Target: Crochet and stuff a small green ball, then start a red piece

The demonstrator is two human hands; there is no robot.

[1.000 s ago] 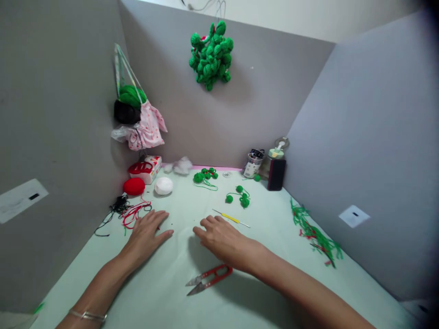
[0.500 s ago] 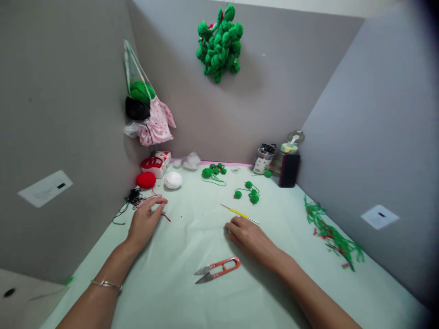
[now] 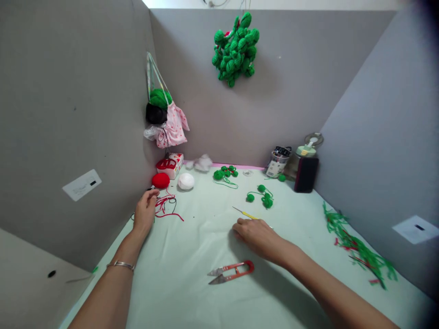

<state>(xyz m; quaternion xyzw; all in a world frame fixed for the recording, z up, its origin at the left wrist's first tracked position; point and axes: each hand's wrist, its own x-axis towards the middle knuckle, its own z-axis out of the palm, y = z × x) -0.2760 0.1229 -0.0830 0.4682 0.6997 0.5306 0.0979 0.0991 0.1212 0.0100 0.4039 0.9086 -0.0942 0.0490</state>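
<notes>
My left hand [image 3: 145,211] rests on the pale green table cover [image 3: 192,283] at the left, fingers curled on the tangle of red and black yarn strands [image 3: 166,204]. A red yarn ball [image 3: 161,180] and a white yarn ball [image 3: 185,181] lie just beyond it. My right hand [image 3: 258,235] lies palm down near the middle, its fingers bent over the near end of a yellow-handled crochet hook [image 3: 244,213]. Red thread snips [image 3: 231,272] lie in front of the right hand.
Small green crochet balls [image 3: 262,195] and another green cluster [image 3: 224,173] lie further back. A tin [image 3: 277,162], a bottle in a dark sleeve [image 3: 305,167] and a red-white box [image 3: 169,165] stand by the back wall. Green yarn scraps [image 3: 356,249] lie right. Grey partitions enclose three sides; green balls [image 3: 236,48] hang above.
My left hand slid left and away to the red and black strands. My right hand moved right and forward onto the crochet hook's end. The view shifted left.
</notes>
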